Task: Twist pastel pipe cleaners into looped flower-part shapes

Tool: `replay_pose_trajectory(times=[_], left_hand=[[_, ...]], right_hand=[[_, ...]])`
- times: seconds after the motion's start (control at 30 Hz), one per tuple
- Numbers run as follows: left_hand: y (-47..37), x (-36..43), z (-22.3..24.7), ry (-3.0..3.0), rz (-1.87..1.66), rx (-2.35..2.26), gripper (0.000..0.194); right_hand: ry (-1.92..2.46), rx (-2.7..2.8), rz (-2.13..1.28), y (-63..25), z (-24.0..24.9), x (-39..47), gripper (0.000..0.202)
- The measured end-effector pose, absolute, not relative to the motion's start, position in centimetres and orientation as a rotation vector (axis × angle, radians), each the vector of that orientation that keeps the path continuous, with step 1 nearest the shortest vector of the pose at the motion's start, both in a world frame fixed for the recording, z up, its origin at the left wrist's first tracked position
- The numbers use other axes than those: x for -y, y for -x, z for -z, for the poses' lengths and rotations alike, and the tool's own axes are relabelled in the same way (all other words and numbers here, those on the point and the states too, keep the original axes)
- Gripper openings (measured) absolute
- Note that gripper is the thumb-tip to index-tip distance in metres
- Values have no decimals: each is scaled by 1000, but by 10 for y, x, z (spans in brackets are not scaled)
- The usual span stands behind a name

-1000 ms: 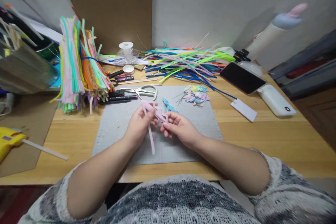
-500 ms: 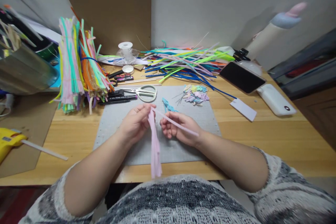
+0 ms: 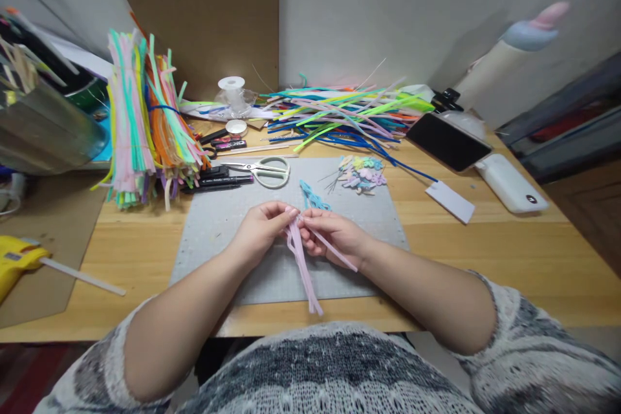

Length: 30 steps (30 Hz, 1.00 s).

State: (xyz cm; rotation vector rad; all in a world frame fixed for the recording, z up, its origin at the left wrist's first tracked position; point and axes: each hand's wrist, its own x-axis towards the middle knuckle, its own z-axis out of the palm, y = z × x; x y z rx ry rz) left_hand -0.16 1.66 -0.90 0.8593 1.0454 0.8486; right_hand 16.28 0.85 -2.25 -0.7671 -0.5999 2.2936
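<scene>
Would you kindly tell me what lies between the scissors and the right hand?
In the head view, a small blue piece lies on the grey mat, between the scissors and the right hand.

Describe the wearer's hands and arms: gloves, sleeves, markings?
Left hand and right hand are ungloved; no watch or bracelet shows. Forearms are bare up to the left sleeve and right sleeve, both knitted, mottled grey and off-white.

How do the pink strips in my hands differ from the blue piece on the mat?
The pink strips are held, while the blue piece rests on the mat. The pink strips look longer and straighter; the blue piece looks compact. Each looks one colour overall.
</scene>
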Motion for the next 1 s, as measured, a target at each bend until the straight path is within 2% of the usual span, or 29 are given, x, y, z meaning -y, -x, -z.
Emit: replay_pose_trajectory(times=[0.53, 1.0], left_hand=[[-2, -16, 4, -727, -907, -1004, 31], [-5, -11, 7, -720, -899, -992, 32]], right_hand=[[713, 490, -2373, -164, 23, -10, 18], [813, 593, -2204, -160, 25, -6, 23]])
